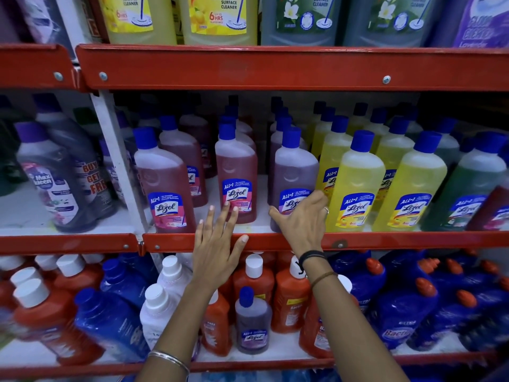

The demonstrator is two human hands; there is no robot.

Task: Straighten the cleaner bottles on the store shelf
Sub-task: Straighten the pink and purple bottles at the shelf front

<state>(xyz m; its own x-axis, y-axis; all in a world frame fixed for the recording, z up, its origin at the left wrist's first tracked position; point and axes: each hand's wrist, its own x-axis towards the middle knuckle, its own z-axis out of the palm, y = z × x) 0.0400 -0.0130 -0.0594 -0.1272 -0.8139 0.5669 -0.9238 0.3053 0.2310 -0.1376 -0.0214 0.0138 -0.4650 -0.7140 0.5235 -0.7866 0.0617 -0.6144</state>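
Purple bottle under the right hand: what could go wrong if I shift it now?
The right hand wraps only the base of the purple bottle, so it could tip. Yellow bottle stands right beside it and may get knocked. The left hand is open, fingertips near the red bottle, and could nudge it.

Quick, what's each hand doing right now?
Left hand: open, fingers spread, fingertips at the pink bottle, holding nothing.
Right hand: wrapped around the purple bottle.
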